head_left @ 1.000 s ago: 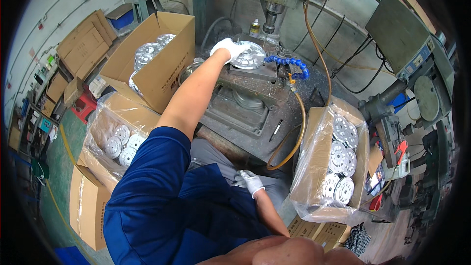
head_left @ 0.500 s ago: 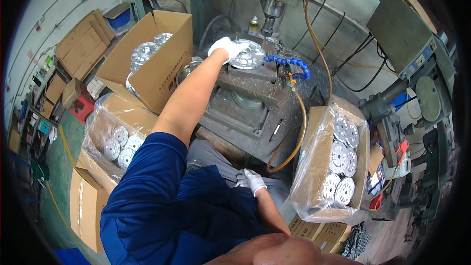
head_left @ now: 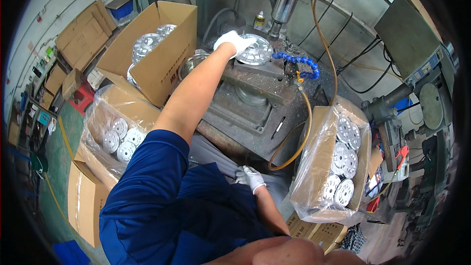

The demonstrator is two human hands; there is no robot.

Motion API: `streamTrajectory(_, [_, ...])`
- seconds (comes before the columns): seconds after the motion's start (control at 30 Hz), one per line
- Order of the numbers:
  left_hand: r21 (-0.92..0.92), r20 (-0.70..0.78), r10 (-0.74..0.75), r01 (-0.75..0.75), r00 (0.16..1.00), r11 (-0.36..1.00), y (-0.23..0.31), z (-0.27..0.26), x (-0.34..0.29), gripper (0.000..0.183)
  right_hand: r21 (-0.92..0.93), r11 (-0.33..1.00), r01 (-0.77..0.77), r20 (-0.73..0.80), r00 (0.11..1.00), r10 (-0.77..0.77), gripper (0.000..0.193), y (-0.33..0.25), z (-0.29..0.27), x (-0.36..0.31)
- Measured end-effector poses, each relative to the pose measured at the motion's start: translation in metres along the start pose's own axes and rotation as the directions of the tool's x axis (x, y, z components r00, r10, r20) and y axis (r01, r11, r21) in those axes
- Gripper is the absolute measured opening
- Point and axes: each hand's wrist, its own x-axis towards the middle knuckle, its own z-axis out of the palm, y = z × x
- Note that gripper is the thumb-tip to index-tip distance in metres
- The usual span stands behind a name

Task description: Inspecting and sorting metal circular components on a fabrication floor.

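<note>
My left hand (head_left: 232,44), in a white glove, grips the left edge of a round silvery metal disc (head_left: 256,50) with a patterned face. The disc is at the top of a metal block (head_left: 260,69) on the machine's table; the glove hides part of its rim. Just behind and to the right of it hangs the machine's vertical spindle (head_left: 282,12). A blue jointed coolant hose (head_left: 297,59) reaches toward the disc from the right. My right hand (head_left: 253,179), also gloved, rests on my grey trousers with its fingers stretched out and nothing visible in it.
On the right stands a plastic-lined carton (head_left: 314,140) of stacked discs. Two more cartons with discs, a tall one (head_left: 164,66) and a lined one (head_left: 93,159), stand left. A brown hose (head_left: 308,132) loops beside a pen (head_left: 278,124). A yellow bottle (head_left: 259,21) stands behind the block.
The whole view has shifted slightly. My left hand keeps hold of the disc, which looks a little more tilted under the changed light. My right hand stays on my lap.
</note>
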Motion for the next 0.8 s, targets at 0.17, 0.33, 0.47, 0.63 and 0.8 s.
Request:
streamTrajectory(0.17, [-0.008, 0.028, -0.005, 0.005, 1.0, 1.0, 0.003, -0.003, -0.001, 0.085, 0.045, 0.999, -0.024, -0.016, 1.0, 0.024, 0.032, -0.007, 0.003, -0.007])
streamTrajectory(0.33, [-0.003, 0.036, -0.003, 0.003, 0.999, 1.0, 0.002, -0.004, 0.001, 0.085, 0.049, 0.999, -0.012, 0.009, 1.0, 0.012, 0.03, -0.005, 0.002, -0.007])
streamTrajectory(0.47, [0.013, -0.008, 0.009, -0.009, 1.0, 1.0, -0.001, 0.001, 0.005, 0.084, 0.055, 0.998, -0.028, -0.004, 1.0, 0.028, 0.029, -0.003, 0.0, -0.006])
streamTrajectory(0.63, [0.015, 0.052, -0.023, 0.022, 0.998, 1.0, 0.001, 0.0, 0.007, 0.085, 0.086, 0.996, -0.013, -0.009, 1.0, 0.014, 0.029, -0.002, 0.0, -0.007])
streamTrajectory(0.8, [0.041, 0.074, -0.035, 0.032, 0.997, 0.999, 0.0, 0.0, 0.01, 0.087, 0.07, 0.998, 0.003, 0.001, 1.0, -0.003, 0.03, -0.005, 0.002, -0.009])
